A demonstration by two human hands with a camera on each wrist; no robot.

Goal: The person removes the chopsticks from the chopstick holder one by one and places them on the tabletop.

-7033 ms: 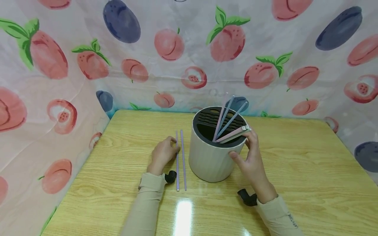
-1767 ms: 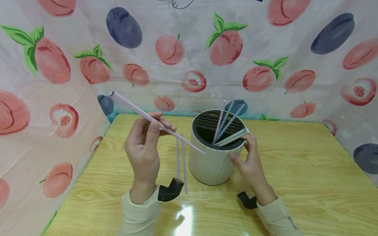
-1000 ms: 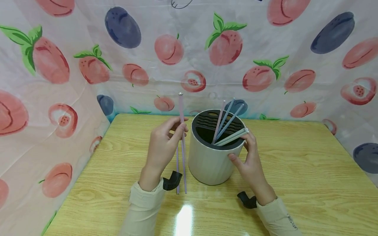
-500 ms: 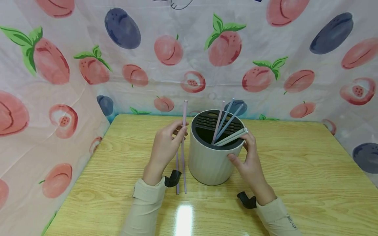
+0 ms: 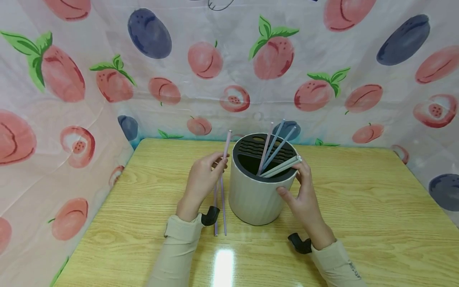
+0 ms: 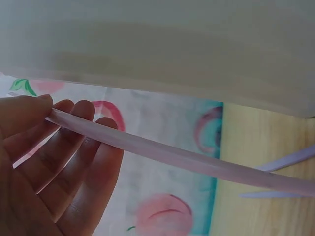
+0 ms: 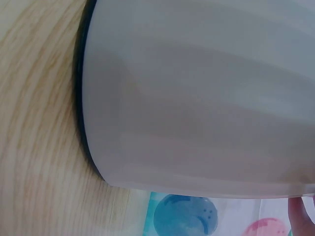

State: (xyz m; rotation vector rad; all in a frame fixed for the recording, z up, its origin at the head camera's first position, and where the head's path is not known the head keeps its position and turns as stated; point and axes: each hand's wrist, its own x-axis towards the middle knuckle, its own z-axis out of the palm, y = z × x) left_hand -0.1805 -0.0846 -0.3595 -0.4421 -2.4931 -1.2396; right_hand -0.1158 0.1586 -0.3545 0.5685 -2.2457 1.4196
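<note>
Pinched between thumb and fingers of the left grip (image 5: 201, 175): a smooth pink stick (image 5: 227, 144), slim and round, with a small silvery cap at one end. Held just left of the holder (image 5: 255, 203), above the wood-grained, glossy counter (image 5: 358, 191). Points capped end up and away, toward the creased, fruit-printed cloth (image 5: 229, 26), tilted slightly right. Runs lengthwise front to back, over two slender lilac sticks (image 6: 290, 158) laid side by side on the counter. Clasped at its right side by the right grip (image 5: 303, 195), with thumb against the outer wall and fingers at the rim: the same holder, a pale, rounded tub, faintly fluted, topped by a dark insert (image 5: 254, 149) with parallel slots. In the wide opening, a second pink stick (image 5: 265, 148) and two blue sticks (image 5: 281, 145) fanning upward, plus two pale green sticks (image 5: 287, 163) leaning right, silvery ends outward. Hidden down in the dark: the inner ends of these five. Masked partly by the left grip and cut off at the left-wrist view's edge: the lower run of the smooth pink stick. Cannot tell exactly where it ends.
</note>
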